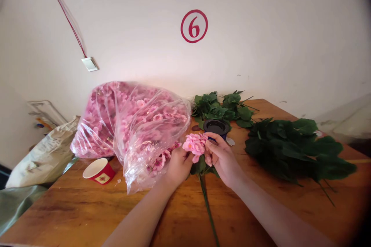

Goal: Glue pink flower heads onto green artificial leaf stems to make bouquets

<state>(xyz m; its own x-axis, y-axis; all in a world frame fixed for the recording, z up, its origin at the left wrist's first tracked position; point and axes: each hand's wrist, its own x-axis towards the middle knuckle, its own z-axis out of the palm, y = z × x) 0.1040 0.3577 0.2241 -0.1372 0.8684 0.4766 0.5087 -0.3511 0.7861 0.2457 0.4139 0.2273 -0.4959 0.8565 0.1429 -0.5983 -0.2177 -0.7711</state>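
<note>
A cluster of pink artificial flowers (pixel 194 146) sits between my two hands, above green leaves (pixel 199 166) on a long green stem (pixel 207 210) that runs down toward me. My left hand (pixel 180 165) is closed at the left side of the cluster; its fingertips are partly hidden behind the petals. With bent fingers, my right hand (pixel 222 159) pinches the blossoms from the right. Just left of my left hand is the mouth of a clear plastic bag (pixel 136 139) packed with pink blossoms, some spilling near my wrist.
On the wooden table (pixel 87 212) stands a red and white paper cup (pixel 100 171) at the left. A dark round container (pixel 216 126) lies behind my right hand. Green leafy stems are piled at the back (pixel 214 108) and at the right (pixel 295 150). A wall rises behind.
</note>
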